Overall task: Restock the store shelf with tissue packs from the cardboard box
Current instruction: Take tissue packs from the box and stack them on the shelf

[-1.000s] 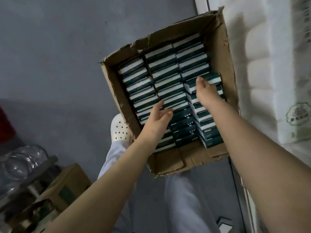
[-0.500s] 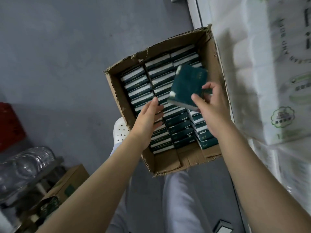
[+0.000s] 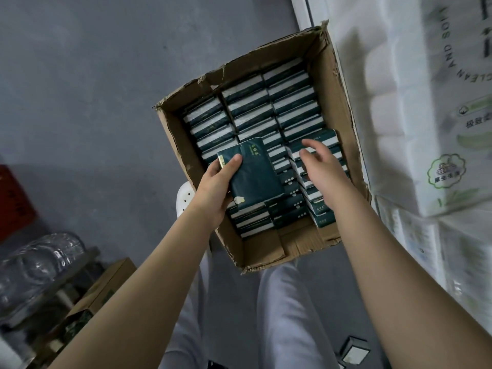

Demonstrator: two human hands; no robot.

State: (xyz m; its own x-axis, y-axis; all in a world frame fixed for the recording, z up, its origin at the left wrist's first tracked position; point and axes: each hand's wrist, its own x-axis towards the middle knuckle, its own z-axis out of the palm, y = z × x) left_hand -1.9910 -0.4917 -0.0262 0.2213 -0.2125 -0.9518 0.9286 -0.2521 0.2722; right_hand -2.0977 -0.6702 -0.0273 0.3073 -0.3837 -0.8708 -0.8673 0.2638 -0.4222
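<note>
Dim, cool, flat light here; the grey floor (image 3: 93, 75) lies in soft gloom, darker left of the cardboard box (image 3: 331, 75), whose walls shade its contents. The white wrapped bales (image 3: 386, 115) on the right are brightest, washed out and smeared by motion blur. The tissue pack (image 3: 255, 179) in the left hand (image 3: 215, 187) looks sharp. Clear plastic (image 3: 40, 262) lower left glints. Straight lines bow toward the edges.

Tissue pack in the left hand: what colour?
The tissue pack is dark teal-green with gold lettering, in the left hand; head view.
</note>
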